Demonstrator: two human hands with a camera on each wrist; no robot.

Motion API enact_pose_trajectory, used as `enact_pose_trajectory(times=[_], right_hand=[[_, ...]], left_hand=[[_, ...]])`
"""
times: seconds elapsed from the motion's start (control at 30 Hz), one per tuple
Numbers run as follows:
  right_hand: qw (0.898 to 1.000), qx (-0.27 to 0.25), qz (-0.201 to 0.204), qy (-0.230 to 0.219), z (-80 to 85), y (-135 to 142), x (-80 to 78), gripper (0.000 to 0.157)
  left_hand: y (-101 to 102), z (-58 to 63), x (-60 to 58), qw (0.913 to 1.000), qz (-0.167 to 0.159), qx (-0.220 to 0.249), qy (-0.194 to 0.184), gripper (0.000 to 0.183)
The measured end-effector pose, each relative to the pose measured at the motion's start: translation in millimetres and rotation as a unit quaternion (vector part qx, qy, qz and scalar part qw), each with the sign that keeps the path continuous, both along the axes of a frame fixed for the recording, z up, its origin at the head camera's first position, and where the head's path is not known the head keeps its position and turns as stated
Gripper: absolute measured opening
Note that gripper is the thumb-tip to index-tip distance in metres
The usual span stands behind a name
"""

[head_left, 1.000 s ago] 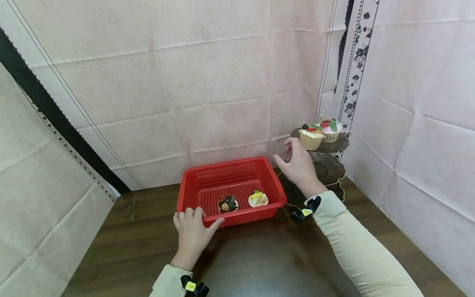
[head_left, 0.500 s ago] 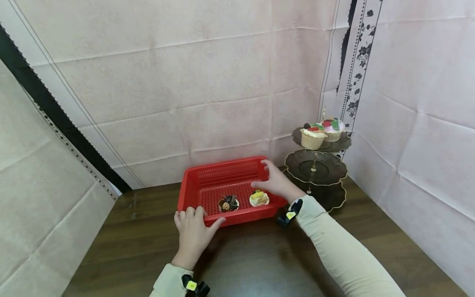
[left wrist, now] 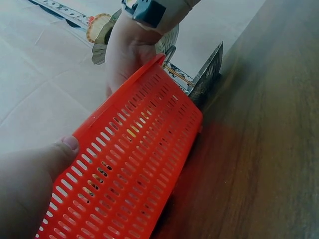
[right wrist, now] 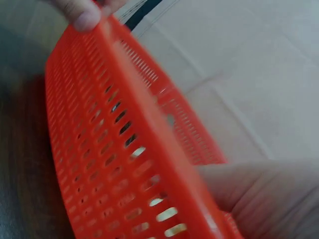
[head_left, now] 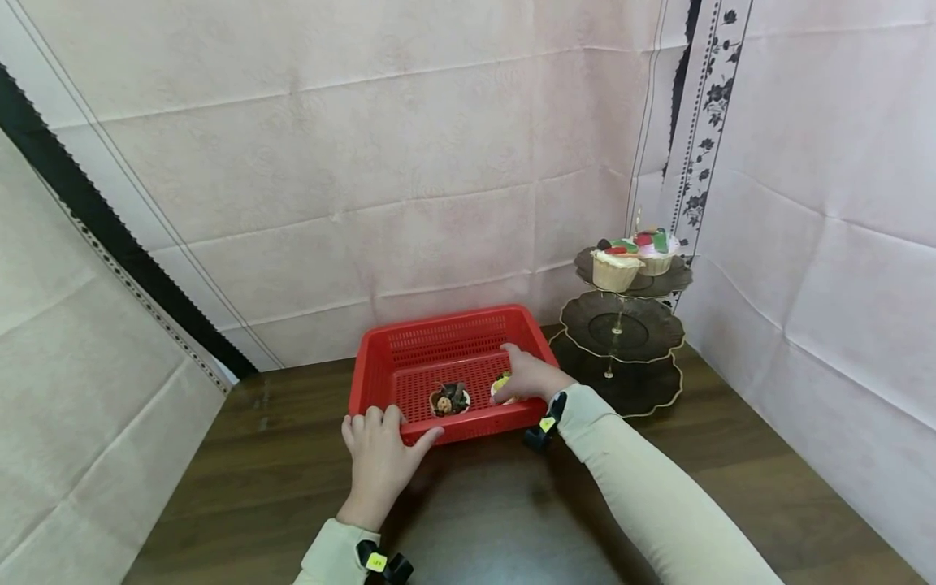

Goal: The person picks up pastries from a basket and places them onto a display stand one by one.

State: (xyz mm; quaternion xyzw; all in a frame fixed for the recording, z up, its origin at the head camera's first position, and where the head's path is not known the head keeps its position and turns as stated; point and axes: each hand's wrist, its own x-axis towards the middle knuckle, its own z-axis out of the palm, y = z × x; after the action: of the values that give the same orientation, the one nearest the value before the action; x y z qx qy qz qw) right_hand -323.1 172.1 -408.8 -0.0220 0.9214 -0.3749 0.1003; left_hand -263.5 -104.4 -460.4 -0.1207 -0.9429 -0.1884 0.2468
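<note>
A red perforated plastic basket (head_left: 453, 366) stands on the dark wooden table. My left hand (head_left: 380, 459) grips its front-left rim; in the left wrist view the thumb (left wrist: 67, 147) lies along the rim. Two cupcakes sit inside: a dark chocolate-coloured cupcake (head_left: 449, 399) on the left and a yellow-topped cupcake (head_left: 500, 382) on the right. Over the yellow-topped one reaches my right hand (head_left: 534, 379), thumb and fingers spread about it and hiding much of it. In the right wrist view the basket wall hides the fingertips.
Right of the basket stands a dark three-tier cake stand (head_left: 617, 329) with gold edges. Its top tier bears a cream cupcake (head_left: 614, 272) and a pink-topped cupcake (head_left: 656, 258) with a candle. Pale cloth walls (head_left: 439, 162) close off the back and sides.
My right hand has moved left and down from beside the cake stand into the basket, to the yellow-topped cupcake. The left hand has stayed on the rim.
</note>
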Motion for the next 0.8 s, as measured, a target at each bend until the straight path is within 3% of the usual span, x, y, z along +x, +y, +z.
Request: enact_pose_trajectory(times=[0.3, 0.43, 0.63, 0.8], right_hand=[[0.996, 0.041, -0.006, -0.081, -3.5, -5, -9.2, 0.095], [0.995, 0.077, 0.016, -0.064, -5.9, -5, -11.0, 0.079], [0.996, 0.080, 0.018, -0.033, -10.1, -6, -14.0, 0.081], [0.997, 0.074, 0.011, -0.012, -14.1, -6, -19.2, 0.072]], left_hand=[[0, 0.6, 0.1, 1.0000, 0.002, -0.003, 0.001, 0.061], [0, -0.2, 0.4, 1.0000, 0.004, -0.007, 0.002, 0.061], [0, -1.9, 0.0, 0.9999, 0.005, -0.012, 0.006, 0.062], [0, -2.3, -0.4, 0.9999, 0.006, -0.014, 0.005, 0.062]])
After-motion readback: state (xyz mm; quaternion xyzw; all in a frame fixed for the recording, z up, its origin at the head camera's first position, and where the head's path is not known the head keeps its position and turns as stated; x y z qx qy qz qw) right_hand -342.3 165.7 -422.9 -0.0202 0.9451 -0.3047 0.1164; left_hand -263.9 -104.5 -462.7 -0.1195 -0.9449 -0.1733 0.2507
